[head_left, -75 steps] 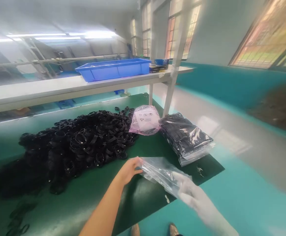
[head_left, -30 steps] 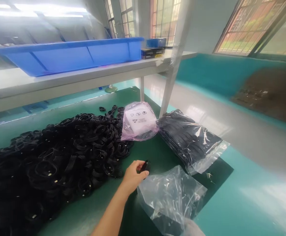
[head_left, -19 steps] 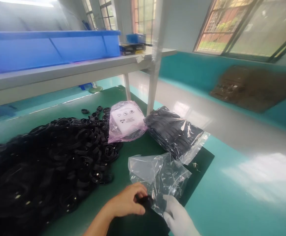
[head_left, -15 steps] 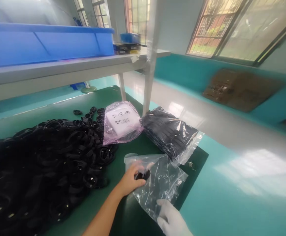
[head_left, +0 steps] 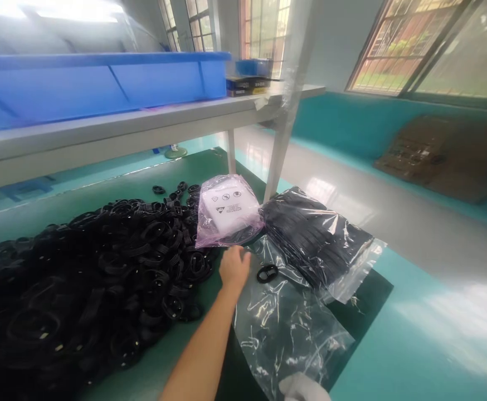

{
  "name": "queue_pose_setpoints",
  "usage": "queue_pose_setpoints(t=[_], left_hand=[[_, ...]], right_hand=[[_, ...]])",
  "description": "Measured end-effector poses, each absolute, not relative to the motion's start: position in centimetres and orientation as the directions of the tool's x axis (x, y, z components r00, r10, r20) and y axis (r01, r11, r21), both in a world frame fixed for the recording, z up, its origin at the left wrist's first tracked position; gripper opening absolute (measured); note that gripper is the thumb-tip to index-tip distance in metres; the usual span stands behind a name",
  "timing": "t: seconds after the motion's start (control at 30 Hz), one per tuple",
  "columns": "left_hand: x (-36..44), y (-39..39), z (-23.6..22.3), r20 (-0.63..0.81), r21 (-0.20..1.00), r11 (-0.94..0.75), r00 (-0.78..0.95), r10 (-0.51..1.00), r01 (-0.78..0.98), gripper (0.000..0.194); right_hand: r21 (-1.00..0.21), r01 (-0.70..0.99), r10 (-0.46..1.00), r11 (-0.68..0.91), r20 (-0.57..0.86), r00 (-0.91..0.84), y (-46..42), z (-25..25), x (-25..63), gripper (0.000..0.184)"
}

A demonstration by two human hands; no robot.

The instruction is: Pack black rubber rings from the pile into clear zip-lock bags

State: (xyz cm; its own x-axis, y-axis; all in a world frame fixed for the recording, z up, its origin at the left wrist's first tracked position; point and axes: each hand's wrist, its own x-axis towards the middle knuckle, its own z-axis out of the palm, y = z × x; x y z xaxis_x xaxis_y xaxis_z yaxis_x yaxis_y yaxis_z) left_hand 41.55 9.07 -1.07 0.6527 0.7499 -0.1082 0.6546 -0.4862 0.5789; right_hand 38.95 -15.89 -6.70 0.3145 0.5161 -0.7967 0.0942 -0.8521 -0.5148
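Note:
My left hand (head_left: 234, 270), bare, is at the far left edge of a clear plastic bag (head_left: 289, 323); its fingers are curled closed on the bag's edge. A small black coiled cable (head_left: 267, 273) lies at the bag's far part, just right of that hand and apart from it. My right hand (head_left: 302, 387), in a white glove, is partly cut off by the bottom of the view and closes on the bag's near edge. To the left spreads a large pile of black coiled cables (head_left: 113, 267).
Behind the clear bag stand a pink bag (head_left: 230, 209) with a white packet inside and a filled clear bag of black items (head_left: 314, 231). A shelf (head_left: 151, 131) on posts crosses above, bearing a blue bin (head_left: 101, 86). The green table mat (head_left: 366, 298) ends at the right.
My left hand has let go of the coiled cable, which now lies by itself on the bag, and has moved up to the bag's far edge. The view has shifted left.

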Motion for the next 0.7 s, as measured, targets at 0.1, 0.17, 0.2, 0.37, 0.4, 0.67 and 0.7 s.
queue_pose_setpoints(t=[0.1, 0.17, 0.2, 0.37, 0.4, 0.67, 0.7], left_hand=[[41.9, 12.7, -0.7, -0.260, 0.611, -0.416, 0.668, 0.698, 0.673, 0.023], [42.5, 14.2, -0.6, -0.311, 0.681, -0.412, 0.748, 0.586, 0.606, 0.020], [42.8, 14.6, -0.5, -0.326, 0.723, -0.397, 0.787, 0.525, 0.565, 0.019], [43.1, 14.3, 0.7, -0.395, 0.855, -0.258, 0.888, 0.237, 0.450, 0.032], [43.0, 14.2, 0.8, -0.425, 0.850, -0.249, 0.883, 0.198, 0.465, 0.034], [41.9, 15.1, 2.4, -0.337, 0.619, -0.362, 0.652, 0.679, 0.697, 0.022], [41.3, 14.9, 3.1, -0.290, 0.578, -0.351, 0.586, 0.756, 0.737, 0.020]], right_hand=[[-0.655, -0.017, 0.615, -0.755, -0.717, 0.326, -18.4, -4.8, 39.5, 0.031], [-0.750, -0.182, 0.693, -0.636, -0.659, 0.293, -19.2, -3.5, 40.1, 0.041], [-0.765, -0.270, 0.713, -0.584, -0.643, 0.280, -19.4, -3.0, 40.4, 0.045], [-0.746, -0.390, 0.681, -0.541, -0.660, 0.318, -19.0, -1.9, 41.1, 0.043], [-0.747, -0.389, 0.666, -0.540, -0.661, 0.345, -18.9, -2.1, 41.1, 0.043], [-0.696, -0.379, 0.522, -0.610, -0.713, 0.469, -19.1, -5.2, 41.1, 0.053], [-0.713, -0.310, 0.534, -0.629, -0.686, 0.494, -19.2, -5.2, 41.2, 0.052]])
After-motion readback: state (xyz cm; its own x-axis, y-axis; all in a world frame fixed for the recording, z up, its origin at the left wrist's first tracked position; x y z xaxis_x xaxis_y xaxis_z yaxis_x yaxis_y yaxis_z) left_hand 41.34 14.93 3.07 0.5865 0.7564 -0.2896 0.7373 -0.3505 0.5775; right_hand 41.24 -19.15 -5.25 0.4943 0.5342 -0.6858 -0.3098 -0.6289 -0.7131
